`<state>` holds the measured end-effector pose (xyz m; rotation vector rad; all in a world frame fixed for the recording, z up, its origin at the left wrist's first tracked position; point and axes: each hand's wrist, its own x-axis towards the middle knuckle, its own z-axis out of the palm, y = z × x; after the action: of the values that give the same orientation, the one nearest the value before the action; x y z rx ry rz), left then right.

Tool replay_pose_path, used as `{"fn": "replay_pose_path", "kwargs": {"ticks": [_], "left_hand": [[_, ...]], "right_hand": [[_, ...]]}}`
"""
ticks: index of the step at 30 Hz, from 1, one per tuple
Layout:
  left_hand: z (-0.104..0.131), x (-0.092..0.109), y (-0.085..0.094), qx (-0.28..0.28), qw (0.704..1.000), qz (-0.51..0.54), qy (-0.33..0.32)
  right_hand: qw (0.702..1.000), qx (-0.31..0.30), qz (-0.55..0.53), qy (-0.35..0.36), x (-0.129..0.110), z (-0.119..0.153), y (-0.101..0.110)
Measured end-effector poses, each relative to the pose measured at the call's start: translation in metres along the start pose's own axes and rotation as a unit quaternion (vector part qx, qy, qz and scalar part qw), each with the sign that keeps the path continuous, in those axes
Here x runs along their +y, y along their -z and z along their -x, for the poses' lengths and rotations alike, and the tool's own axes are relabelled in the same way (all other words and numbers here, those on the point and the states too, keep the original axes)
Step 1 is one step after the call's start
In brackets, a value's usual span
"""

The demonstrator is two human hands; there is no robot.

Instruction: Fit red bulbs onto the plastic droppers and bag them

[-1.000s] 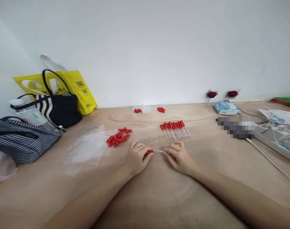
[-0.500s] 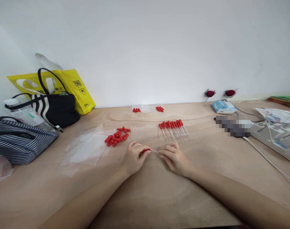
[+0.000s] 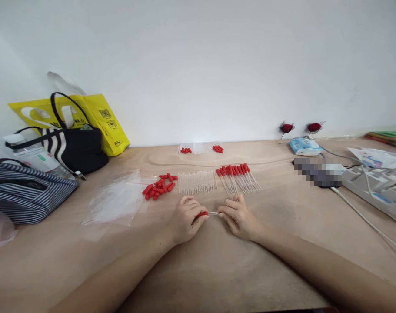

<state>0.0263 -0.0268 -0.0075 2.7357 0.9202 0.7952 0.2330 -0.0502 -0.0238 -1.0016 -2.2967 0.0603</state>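
Note:
My left hand [image 3: 188, 221] is closed around a red rubber bulb [image 3: 202, 214], pinched between thumb and fingers. From the bulb's right end a thin clear dropper tube [image 3: 212, 213] runs across to my right hand [image 3: 238, 217], whose fingertips pinch its other end. How deep the tube sits in the bulb is hidden. Beyond my hands lies a row of bare clear tubes [image 3: 198, 182], with a pile of loose red bulbs [image 3: 159, 187] to its left. Right of that row, several droppers with red bulbs [image 3: 238, 177] lie side by side, bulbs toward the wall.
Clear plastic bags [image 3: 114, 202] lie left of the bulbs. Two small bulb groups on plastic [image 3: 202, 148] rest near the wall. A striped pouch [image 3: 31, 191], black bag [image 3: 82, 150] and yellow bag [image 3: 111, 126] stand left. A power strip [image 3: 374, 187] and cables are right.
The bulb and tube have come slightly nearer to me and now lie more level. My left hand has shifted a little right and toward me; my right hand has barely moved.

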Motion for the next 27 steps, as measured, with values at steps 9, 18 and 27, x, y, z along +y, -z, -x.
{"fn": "replay_pose_path", "kwargs": {"ticks": [9, 18, 27], "left_hand": [[-0.001, 0.001, -0.002, -0.005, 0.999, -0.018, -0.029], [-0.005, -0.005, 0.002, 0.019, 1.000, 0.014, 0.019], [-0.005, -0.016, 0.010, 0.049, 0.995, -0.035, 0.077]], "right_hand": [[1.000, -0.007, -0.011, 0.004, -0.004, -0.001, -0.002], [1.000, 0.000, -0.011, -0.014, -0.003, -0.008, 0.005], [0.997, -0.005, 0.043, -0.060, 0.005, -0.009, 0.007]]}}
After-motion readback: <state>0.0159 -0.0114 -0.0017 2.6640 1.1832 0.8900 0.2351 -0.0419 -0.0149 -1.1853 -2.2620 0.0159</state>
